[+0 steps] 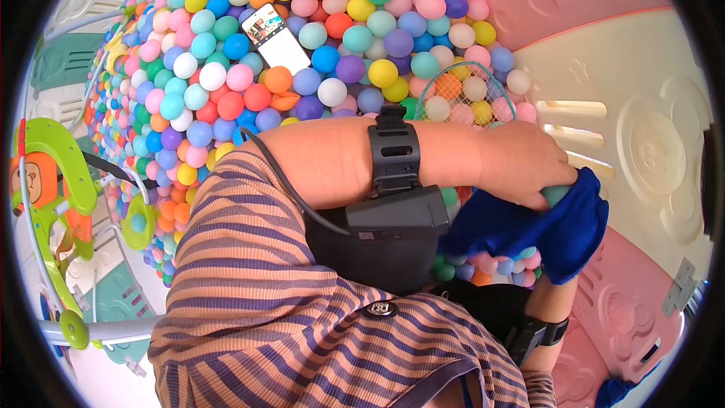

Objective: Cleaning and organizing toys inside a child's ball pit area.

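Note:
My left hand (524,167) reaches across to the right, with its thumb and fingers around a teal plastic ball (557,195). A dark blue cloth (510,224) lies against the ball and hangs below that hand. From the lower right, my right forearm (558,300) rises into the cloth. The fabric covers my right hand, so its fingers are hidden. Just beyond my left wrist, a net with a teal rim (422,90) lies on the balls, and several balls show through its mesh.
Many coloured plastic balls (308,88) fill the pit. A smartphone (289,56) with a lit screen rests on them. Cream and pink panels (651,141) wall the right side. A green and orange toy frame (54,170) stands at left. More blue cloth (614,391) lies at lower right.

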The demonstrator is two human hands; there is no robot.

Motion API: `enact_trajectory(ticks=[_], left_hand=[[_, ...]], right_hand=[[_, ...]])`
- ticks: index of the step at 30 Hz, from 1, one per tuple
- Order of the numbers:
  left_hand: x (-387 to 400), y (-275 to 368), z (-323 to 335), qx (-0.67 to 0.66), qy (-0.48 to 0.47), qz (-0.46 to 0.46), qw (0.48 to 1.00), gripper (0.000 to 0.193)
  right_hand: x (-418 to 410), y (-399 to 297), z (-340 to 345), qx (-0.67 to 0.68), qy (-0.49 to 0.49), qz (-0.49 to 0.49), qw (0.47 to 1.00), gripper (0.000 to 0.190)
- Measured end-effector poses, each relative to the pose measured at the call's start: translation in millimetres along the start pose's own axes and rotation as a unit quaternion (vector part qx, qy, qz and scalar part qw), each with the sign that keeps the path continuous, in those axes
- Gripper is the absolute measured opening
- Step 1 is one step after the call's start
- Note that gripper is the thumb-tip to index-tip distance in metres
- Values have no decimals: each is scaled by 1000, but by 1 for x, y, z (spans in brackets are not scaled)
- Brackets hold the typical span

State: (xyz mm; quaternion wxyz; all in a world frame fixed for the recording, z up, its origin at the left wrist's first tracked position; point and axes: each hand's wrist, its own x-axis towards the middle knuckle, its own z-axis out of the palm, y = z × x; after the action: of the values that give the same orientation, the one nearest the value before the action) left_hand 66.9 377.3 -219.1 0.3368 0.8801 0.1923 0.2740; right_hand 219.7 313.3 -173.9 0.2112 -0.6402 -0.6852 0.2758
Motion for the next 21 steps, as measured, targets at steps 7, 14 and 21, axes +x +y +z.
enact_trajectory(ticks=[7, 14, 21], left_hand=[[0, -3, -6, 15, 49, 157, 986, 47], [2, 3, -9, 57, 85, -30, 994, 54], [1, 3, -9, 73, -32, -63, 995, 58]], right_hand=[[9, -4, 4, 106, 5, -2, 994, 50], [10, -13, 18, 124, 87, 4, 989, 57], [6, -5, 24, -148, 11, -36, 988, 85]])
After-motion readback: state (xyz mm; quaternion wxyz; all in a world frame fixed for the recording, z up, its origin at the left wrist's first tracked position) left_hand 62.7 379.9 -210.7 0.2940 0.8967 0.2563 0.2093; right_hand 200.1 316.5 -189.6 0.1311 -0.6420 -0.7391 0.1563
